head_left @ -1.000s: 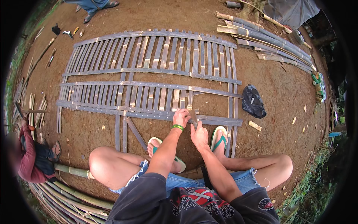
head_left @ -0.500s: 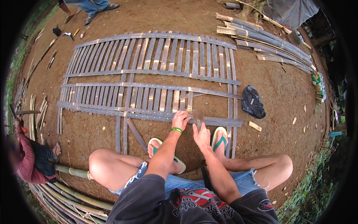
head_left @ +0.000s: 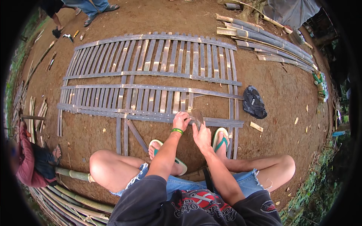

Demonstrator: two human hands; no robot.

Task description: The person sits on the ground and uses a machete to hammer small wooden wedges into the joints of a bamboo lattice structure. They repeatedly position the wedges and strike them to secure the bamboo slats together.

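Note:
A slatted bamboo panel [head_left: 158, 76], dark strips with light patches and small dots along the rails, lies flat on the ground in front of me. At its near rail [head_left: 151, 116], my left hand [head_left: 181, 120] is closed in a pinch; whatever is between the fingertips is too small to make out. Just right of it, my right hand [head_left: 202, 136] grips a tool [head_left: 196, 115] with a broad, flat, grey-brown head, tilted over the rail beside the left fingertips. Motion blur hides its exact kind. A loose bamboo strip [head_left: 137, 135] slants below the rail.
Right of the panel sit a black plastic bag [head_left: 254, 102] and a bamboo offcut [head_left: 256, 126]. Split bamboo lengths [head_left: 269, 41] lie far right. Bamboo poles [head_left: 71, 201] are stacked at lower left near a seated person [head_left: 32, 165]. Hand tools [head_left: 68, 37] lie far left, near people's feet.
The tool's head has come into clearer view above the rail, as my right hand shifted slightly left. My left hand stays in place. At the far left, a person's foot has stepped nearer the tools.

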